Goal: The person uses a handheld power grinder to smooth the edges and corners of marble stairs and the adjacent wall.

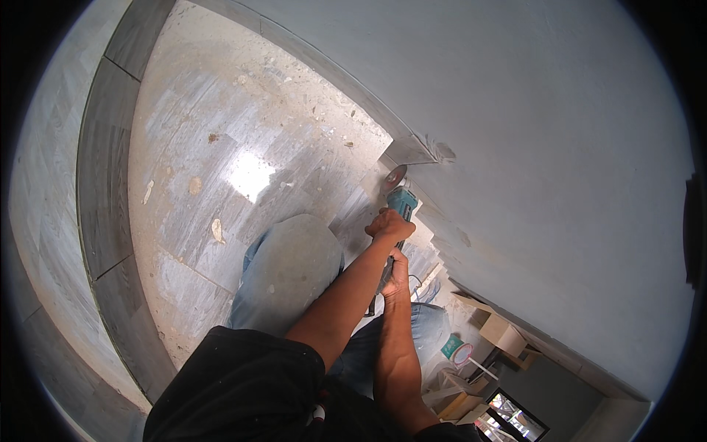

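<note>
An angle grinder (pixel 403 200) with a teal body and dark rear handle points away from me along the foot of the wall. My left hand (pixel 390 225) is wrapped round its body near the head. Closer to me, my right hand (pixel 398 271) grips the rear part, and a dark cord hangs below it. The reddish-brown cutting disc (pixel 395 179) sits close to the cut end of the grey skirting tile (pixel 409 150); I cannot tell whether they touch. My knees, in dusty jeans (pixel 294 258), are bent beside the tool.
Dusty wood-look floor tiles (pixel 191 147) carry loose chips and debris. A grey wall (pixel 545 147) rises on the right. A raised tiled edge (pixel 110 169) curves along the left. Behind me at lower right are a teal bucket (pixel 455 349), a cardboard box (pixel 503 335) and wood pieces.
</note>
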### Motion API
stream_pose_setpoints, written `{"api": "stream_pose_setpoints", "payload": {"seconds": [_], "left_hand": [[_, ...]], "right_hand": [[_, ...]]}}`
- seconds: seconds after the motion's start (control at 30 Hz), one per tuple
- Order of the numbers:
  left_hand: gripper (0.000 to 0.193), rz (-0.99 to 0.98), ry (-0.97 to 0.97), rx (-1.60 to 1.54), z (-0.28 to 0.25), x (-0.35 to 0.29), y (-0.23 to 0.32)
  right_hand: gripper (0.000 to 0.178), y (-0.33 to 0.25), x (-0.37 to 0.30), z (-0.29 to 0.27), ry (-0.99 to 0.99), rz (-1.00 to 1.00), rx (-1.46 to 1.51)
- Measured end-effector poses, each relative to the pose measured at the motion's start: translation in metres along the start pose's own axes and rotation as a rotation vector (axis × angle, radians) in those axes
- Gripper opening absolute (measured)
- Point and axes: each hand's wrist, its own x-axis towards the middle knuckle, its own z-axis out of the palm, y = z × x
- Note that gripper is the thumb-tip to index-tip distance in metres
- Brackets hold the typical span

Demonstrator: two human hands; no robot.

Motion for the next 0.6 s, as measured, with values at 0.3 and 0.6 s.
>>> {"api": "stream_pose_setpoints", "payload": {"seconds": [0.3,0.6], "left_hand": [[0.077,-0.003,0.001,0.003,-0.0004,0.001,-0.0007],[0.08,0.008,-0.013,0.02,-0.0017,-0.0006,-0.0003]], "right_hand": [[0.02,0.0011,-0.0012,0.0046,0.035,-0.011,-0.024],[0.014,0.0037,-0.0021,0.0075,0.097,-0.033,-0.049]]}}
